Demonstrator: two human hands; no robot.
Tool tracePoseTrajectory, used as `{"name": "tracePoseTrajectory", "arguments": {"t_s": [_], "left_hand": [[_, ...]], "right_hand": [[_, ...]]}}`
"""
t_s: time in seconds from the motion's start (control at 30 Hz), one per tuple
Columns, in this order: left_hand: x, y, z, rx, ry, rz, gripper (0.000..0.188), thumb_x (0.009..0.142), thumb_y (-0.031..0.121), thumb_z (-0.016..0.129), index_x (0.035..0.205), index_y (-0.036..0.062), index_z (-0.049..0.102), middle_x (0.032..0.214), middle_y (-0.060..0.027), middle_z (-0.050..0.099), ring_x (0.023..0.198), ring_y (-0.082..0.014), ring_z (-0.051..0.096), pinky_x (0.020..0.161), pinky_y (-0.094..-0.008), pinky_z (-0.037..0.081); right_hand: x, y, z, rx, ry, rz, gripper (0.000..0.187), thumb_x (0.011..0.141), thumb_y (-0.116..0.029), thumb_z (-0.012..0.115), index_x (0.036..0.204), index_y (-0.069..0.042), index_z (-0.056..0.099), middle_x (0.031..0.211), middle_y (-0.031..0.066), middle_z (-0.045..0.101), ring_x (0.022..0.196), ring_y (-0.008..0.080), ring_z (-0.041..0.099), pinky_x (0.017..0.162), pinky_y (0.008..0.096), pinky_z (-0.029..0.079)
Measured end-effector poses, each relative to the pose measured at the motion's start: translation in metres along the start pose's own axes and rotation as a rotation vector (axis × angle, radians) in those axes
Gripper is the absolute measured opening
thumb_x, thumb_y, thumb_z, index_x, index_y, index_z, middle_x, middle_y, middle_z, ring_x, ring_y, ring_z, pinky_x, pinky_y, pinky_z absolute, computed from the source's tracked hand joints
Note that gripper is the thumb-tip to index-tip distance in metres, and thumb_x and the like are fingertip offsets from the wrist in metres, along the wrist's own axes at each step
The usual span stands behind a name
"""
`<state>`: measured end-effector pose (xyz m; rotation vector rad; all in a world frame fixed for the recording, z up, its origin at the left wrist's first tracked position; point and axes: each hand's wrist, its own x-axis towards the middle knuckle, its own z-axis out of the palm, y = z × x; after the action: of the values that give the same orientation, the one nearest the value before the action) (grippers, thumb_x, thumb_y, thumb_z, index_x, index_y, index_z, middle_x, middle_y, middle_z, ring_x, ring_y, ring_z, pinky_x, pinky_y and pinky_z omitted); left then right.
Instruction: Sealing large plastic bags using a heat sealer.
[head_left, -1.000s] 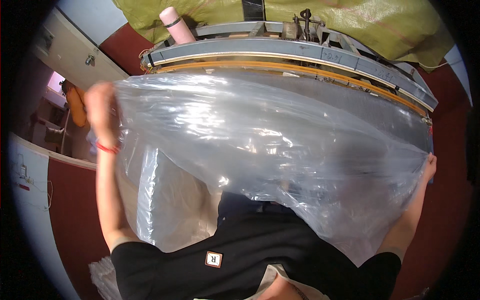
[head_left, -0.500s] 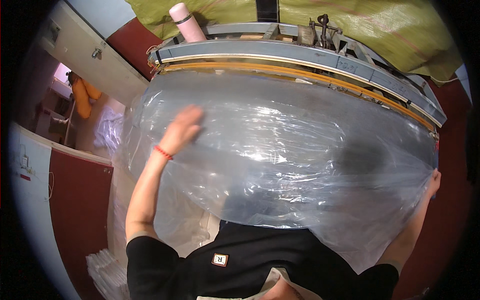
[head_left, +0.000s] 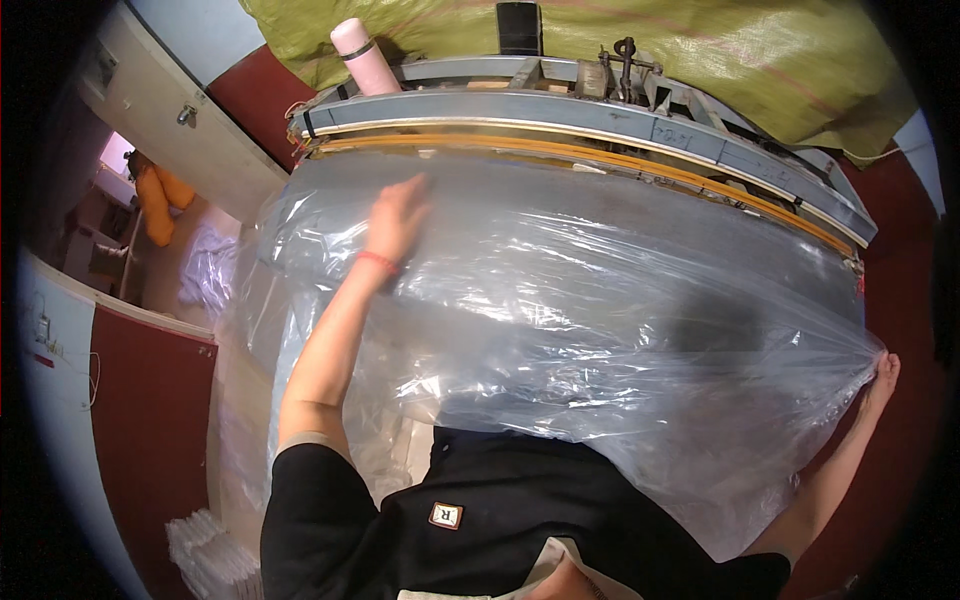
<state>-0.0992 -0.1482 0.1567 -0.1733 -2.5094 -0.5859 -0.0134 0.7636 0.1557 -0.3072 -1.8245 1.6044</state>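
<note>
A wide sheet of clear plastic film (head_left: 560, 330) lies across the grey surface in front of me and hangs down toward my waist. Over its left part my left hand (head_left: 397, 222) is stretched out flat, fingers extended and slightly smeared by motion; whether it touches the film or hovers just above cannot be seen. At the far right, my right hand (head_left: 886, 372) is closed on the film's edge. Creases fan out from that grip across the sheet. A red bracelet (head_left: 377, 262) circles my left wrist.
Behind the film runs a long grey metal frame (head_left: 480, 108) with orange strips (head_left: 560, 150). A pink bottle (head_left: 365, 60) stands on it, near a dark metal clamp (head_left: 625, 68). Yellow-green sheeting (head_left: 720, 50) hangs behind. Stacked clear plastic (head_left: 212, 555) lies at lower left, below an open door (head_left: 190, 110).
My left hand has moved right and slightly farther away over the film. The right hand has drawn the film's edge a little outward and nearer, tightening the creases.
</note>
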Motion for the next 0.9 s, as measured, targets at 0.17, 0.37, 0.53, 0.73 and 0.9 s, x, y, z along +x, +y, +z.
{"name": "tracePoseTrajectory", "arguments": {"t_s": [0.17, 0.37, 0.53, 0.73, 0.9], "left_hand": [[-0.003, -0.009, -0.003, 0.011, -0.051, 0.031, 0.011, 0.067, 0.007, 0.063, 0.076, 0.0027, 0.060, 0.075, -0.0094, 0.054, 0.078, -0.0259, 0.050, 0.070, -0.0322, 0.040], [0.025, 0.000, -0.013, -0.140, 0.024, -0.200, 0.010, 0.078, 0.011, 0.049, 0.079, 0.0030, 0.055, 0.081, -0.0128, 0.055, 0.074, -0.0248, 0.053, 0.070, -0.0330, 0.041], [0.054, -0.032, -0.016, -0.855, 0.404, -0.656, 0.015, 0.082, 0.018, 0.045, 0.085, 0.0043, 0.051, 0.074, -0.0028, 0.050, 0.067, -0.0096, 0.048, 0.058, -0.0229, 0.039], [0.070, -0.124, 0.045, -0.458, 0.498, -0.471, 0.016, 0.082, 0.017, 0.049, 0.068, 0.0076, 0.046, 0.056, 0.0052, 0.040, 0.048, -0.0049, 0.034, 0.043, -0.0194, 0.028], [0.087, -0.155, 0.052, -0.676, 0.485, -0.515, 0.016, 0.079, 0.016, 0.056, 0.068, 0.0069, 0.050, 0.059, 0.0050, 0.043, 0.055, -0.0045, 0.036, 0.051, -0.0185, 0.031]], "right_hand": [[-0.026, -0.061, 0.011, -0.407, -0.138, -0.066, 0.022, 0.084, -0.012, 0.051, 0.104, -0.004, 0.054, 0.099, 0.0024, 0.054, 0.092, 0.0113, 0.049, 0.081, 0.0244, 0.038], [-0.028, -0.066, 0.039, -0.931, -0.154, -0.227, 0.021, 0.081, -0.019, 0.056, 0.082, 0.002, 0.057, 0.081, 0.0049, 0.056, 0.078, 0.0117, 0.049, 0.072, 0.0241, 0.039], [-0.013, -0.056, 0.153, -0.419, 0.135, 0.196, 0.036, 0.081, -0.037, 0.053, 0.084, -0.002, 0.061, 0.072, 0.0029, 0.057, 0.066, 0.0106, 0.050, 0.063, 0.0243, 0.041], [0.030, 0.050, 0.233, -0.476, 0.232, -0.084, 0.031, 0.077, -0.029, 0.060, 0.073, 0.001, 0.059, 0.070, 0.0069, 0.060, 0.069, 0.0120, 0.053, 0.068, 0.0258, 0.042], [0.036, 0.043, 0.274, -0.293, 0.268, -0.133, 0.026, 0.076, -0.026, 0.061, 0.074, 0.000, 0.056, 0.068, 0.0056, 0.058, 0.065, 0.0104, 0.052, 0.065, 0.0234, 0.042]]}}
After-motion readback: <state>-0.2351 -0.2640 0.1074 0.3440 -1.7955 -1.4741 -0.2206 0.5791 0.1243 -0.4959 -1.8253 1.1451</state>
